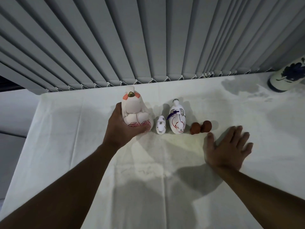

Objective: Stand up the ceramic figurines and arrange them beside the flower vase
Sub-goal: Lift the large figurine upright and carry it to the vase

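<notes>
I am gripping the large white figurine (134, 113) low on its belly with my left hand (123, 129); right hand (228, 147) is lying open, flat on the cloth-covered surface (69, 129). The glazed ceramic is looking slippery, brittle and top-heavy, so a wide low hold seems safest. The flower vase (288, 75) is standing far right.

Three white figurines (134, 111); two brown figurines (200, 127); one vase (288, 75); two hands (123, 129)
</notes>
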